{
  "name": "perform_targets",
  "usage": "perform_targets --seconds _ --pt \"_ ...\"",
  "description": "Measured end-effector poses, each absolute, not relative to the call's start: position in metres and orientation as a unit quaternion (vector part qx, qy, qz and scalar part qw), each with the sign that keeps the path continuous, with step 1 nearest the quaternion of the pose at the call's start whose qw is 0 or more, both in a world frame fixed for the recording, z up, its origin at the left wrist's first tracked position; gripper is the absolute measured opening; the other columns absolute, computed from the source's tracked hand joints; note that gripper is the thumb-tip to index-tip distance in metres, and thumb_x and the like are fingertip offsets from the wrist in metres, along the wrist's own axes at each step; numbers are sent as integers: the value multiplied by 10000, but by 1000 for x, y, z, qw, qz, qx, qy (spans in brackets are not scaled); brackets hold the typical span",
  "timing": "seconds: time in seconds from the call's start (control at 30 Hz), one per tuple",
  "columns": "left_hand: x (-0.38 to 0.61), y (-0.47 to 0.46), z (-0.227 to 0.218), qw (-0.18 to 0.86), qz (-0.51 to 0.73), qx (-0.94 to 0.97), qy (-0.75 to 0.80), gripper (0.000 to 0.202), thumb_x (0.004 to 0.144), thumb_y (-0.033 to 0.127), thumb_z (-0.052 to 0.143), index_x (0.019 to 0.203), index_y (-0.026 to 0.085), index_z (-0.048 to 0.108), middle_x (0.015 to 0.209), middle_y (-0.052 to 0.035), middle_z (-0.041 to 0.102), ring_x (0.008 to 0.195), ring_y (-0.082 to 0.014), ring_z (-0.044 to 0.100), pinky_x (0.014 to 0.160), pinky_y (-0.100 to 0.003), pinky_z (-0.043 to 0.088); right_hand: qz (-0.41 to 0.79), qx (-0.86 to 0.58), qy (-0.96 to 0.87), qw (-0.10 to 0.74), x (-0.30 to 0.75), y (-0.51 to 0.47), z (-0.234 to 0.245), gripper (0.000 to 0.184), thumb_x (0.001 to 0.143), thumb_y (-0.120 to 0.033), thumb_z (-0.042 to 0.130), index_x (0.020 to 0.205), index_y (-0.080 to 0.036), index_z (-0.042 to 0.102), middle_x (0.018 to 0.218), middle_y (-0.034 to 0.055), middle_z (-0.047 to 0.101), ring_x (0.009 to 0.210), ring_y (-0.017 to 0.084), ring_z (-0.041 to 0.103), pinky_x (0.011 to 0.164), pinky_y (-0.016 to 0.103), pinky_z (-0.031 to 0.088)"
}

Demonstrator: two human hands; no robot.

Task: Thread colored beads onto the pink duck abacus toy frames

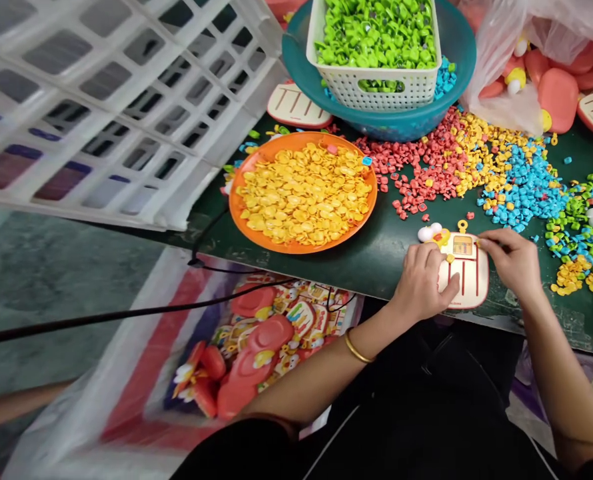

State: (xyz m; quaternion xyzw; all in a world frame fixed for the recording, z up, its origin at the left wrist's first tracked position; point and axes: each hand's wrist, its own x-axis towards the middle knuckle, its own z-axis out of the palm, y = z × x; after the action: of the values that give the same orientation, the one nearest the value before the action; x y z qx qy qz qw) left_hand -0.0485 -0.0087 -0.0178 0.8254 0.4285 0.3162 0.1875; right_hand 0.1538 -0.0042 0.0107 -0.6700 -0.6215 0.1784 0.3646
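Note:
A cream plastic toy panel [471, 283] with red grooves, a small framed window and a yellow ring on top lies near the table's front edge. White balls and a yellow-and-red figure [439, 235] stick out at its upper left. My left hand [421, 283] grips the panel's left side, its thumb over the cream face. By its fingertips sits a small yellow piece [450, 258]. My right hand [516, 261] is closed in a pinch at the panel's upper right corner, beside the window; what its fingertips hold is too small to make out.
An orange plate [239, 223] of yellow pieces stands left. Behind is a teal basin [296, 50] bearing a white basket [346, 83] of green pieces. Loose red [426, 177], blue [526, 190] and yellow pieces cover the right. A white crate [176, 150] leans left; a bag [136, 380] of toys lies below.

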Motion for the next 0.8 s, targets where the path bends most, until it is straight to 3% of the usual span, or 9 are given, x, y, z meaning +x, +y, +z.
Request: perform_targets --seconds 0.17,0.27,0.37,0.5,0.63,0.7,0.8 --pt "-53 -9 -12 156 325 841 403 280 919 314 565 1162 185 616 1182 -103 648 1179 -291 500 1004 -452 406 106 -667 -644 360 140 -25 -4 254 949 -273 521 1006 -247 767 952 78 633 887 209 604 798 368 533" --pt "-53 -5 -10 197 322 850 369 249 921 304 558 1127 178 616 1168 -95 659 1192 -274 510 1030 -438 408 89 -653 -672 337 143 -30 -8 297 973 -240 472 1081 -250 749 943 78 624 895 206 589 788 352 536" --pt "-51 0 -10 229 304 855 351 207 899 329 585 1036 176 611 1188 -115 628 1211 -290 486 1042 -455 415 91 -649 -681 328 141 -39 -5 294 972 -226 467 1034 -231 754 937 84 628 892 206 594 779 343 544" --pt "-50 1 -11 257 321 843 348 145 926 337 574 874 202 565 1031 -88 637 1100 -255 536 1016 -441 444 131 -601 -705 353 123 -52 3 305 963 -178 457 1024 -259 745 997 80 680 935 208 645 802 346 564" --pt "-53 -1 -13 266 339 837 336 140 945 332 572 938 192 580 921 -62 634 957 -219 568 950 -405 487 123 -602 -669 419 135 -46 3 240 941 -178 524 1017 -266 734 978 51 724 896 201 681 801 353 578" --pt "-54 0 -13 250 339 840 341 184 931 348 585 1010 183 610 994 -81 651 1029 -238 567 1021 -448 451 41 -681 -597 422 157 -39 0 147 905 -244 606 948 -228 746 912 64 715 806 213 669 733 369 572" --pt "-54 1 -11 215 315 866 323 270 935 324 550 1169 224 640 1219 -88 654 1252 -291 494 1151 -551 283 -4 -734 -570 368 180 -33 -3 165 893 -295 625 851 -205 756 837 73 699 777 225 651 731 393 557"
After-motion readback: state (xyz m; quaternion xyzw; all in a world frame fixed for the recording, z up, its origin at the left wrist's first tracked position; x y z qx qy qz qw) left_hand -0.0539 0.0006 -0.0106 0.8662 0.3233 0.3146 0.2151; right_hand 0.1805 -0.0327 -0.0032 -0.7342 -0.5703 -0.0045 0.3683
